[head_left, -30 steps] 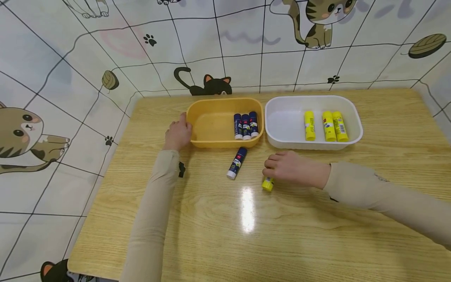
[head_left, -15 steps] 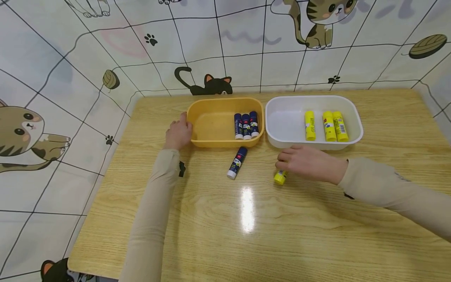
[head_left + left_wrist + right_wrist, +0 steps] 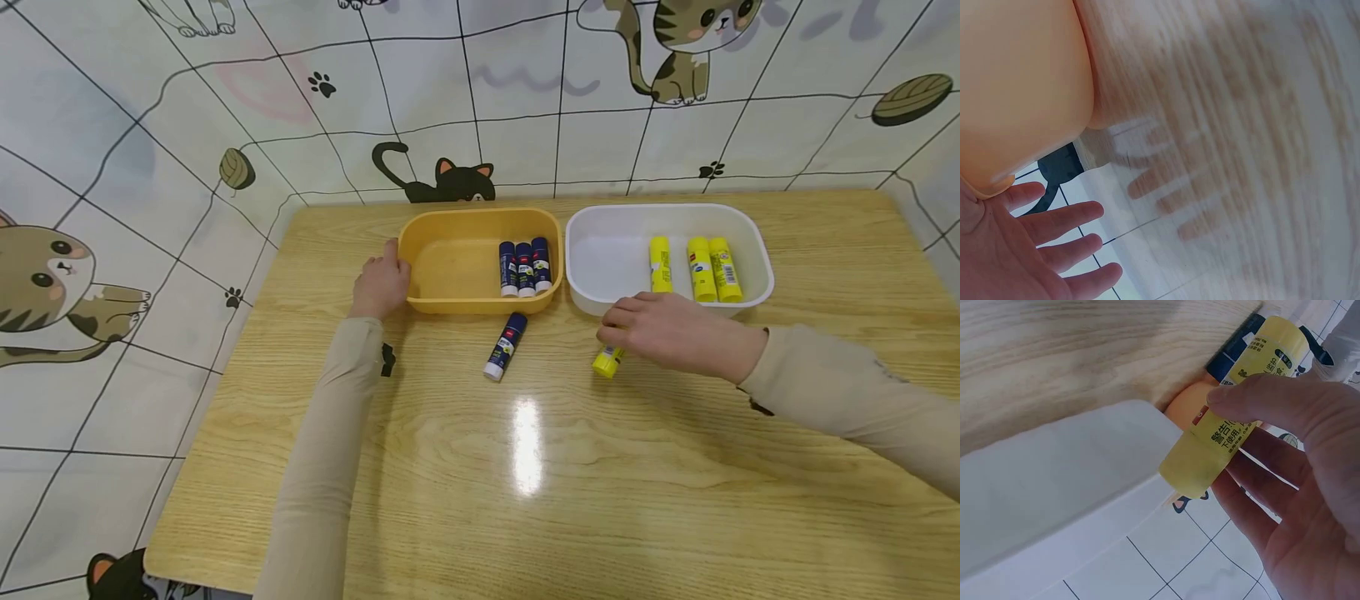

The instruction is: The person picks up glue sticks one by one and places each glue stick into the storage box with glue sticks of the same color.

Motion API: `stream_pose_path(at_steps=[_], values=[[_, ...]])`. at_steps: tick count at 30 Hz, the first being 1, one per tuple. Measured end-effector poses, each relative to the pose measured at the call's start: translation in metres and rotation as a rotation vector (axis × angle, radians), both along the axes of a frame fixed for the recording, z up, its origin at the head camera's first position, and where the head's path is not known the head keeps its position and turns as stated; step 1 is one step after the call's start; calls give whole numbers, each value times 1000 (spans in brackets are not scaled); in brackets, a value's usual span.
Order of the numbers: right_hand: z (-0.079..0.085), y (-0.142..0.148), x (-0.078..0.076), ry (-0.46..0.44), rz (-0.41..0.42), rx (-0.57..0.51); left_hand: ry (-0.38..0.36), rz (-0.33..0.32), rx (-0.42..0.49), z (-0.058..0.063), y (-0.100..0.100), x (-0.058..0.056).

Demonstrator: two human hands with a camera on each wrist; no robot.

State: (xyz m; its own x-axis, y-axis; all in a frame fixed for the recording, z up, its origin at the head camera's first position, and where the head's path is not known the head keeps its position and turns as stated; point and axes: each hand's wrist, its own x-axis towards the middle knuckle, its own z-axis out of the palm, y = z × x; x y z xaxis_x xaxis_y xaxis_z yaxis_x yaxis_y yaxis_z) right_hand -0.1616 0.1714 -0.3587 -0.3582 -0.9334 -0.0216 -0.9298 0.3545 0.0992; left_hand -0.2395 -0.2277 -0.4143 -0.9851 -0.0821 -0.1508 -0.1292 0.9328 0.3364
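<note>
My right hand (image 3: 671, 333) pinches a yellow glue stick (image 3: 1235, 412) between thumb and fingers, just off the front wall of the white basket (image 3: 757, 292). In the head view only the lower end of that stick shows below the fingers. At the left end of the yellow-orange basket (image 3: 442, 306) my left hand (image 3: 380, 283) touches the rim; the left wrist view has its fingers (image 3: 1072, 253) extended and spread beneath the rim. A dark blue glue stick (image 3: 505, 347) with a white end lies on the table, in front of the yellow-orange basket.
Three dark blue glue sticks (image 3: 524, 268) lie side by side in the right part of the yellow-orange basket. The white basket holds three yellow glue sticks (image 3: 702, 268). Both baskets stand near the table's (image 3: 600, 500) back edge, against a cat-patterned wall covering (image 3: 517, 92).
The right hand has moved right and back toward the white basket, carrying the yellow glue stick. My left hand has stayed at the yellow-orange basket.
</note>
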Motion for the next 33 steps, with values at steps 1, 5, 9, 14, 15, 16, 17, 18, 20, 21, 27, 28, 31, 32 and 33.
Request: stream_pose_path(at_steps=[1, 5, 9, 14, 15, 16, 17, 18, 20, 21, 27, 28, 31, 32, 33], values=[[1, 0, -1, 3, 2, -1, 0, 1, 2, 0, 0, 0], [8, 3, -3, 7, -1, 23, -2, 4, 8, 0, -1, 0], [14, 6, -7, 12, -16, 45, -1, 1, 14, 0, -1, 1], [17, 9, -14, 17, -23, 30, 1, 1, 18, 1, -1, 1], [17, 10, -15, 14, -27, 27, 1, 2, 19, 1, -1, 1], [17, 10, -17, 9, -31, 29, -1, 2, 21, 1, -1, 1], [16, 11, -19, 5, -33, 27, -2, 2, 22, 1, -1, 1], [16, 12, -21, 3, -37, 25, -4, 2, 24, 1, -1, 0], [17, 14, -23, 7, -46, 22, -8, 0, 28, 0, -1, 0], [17, 15, -25, 8, -50, 17, -9, 0, 30, 0, -1, 0], [18, 23, -33, 7, -60, -5, -2, 1, 29, 0, -1, 0], [18, 25, -35, 7, -61, -6, 0, 0, 29, 0, -1, 0], [17, 29, -40, 26, -55, -29, 6, -4, 28, 0, -2, 0], [17, 31, -42, 33, -55, -33, 9, -5, 28, 0, -2, 1], [17, 32, -44, 37, -55, -38, 10, -7, 28, 0, -2, 1]])
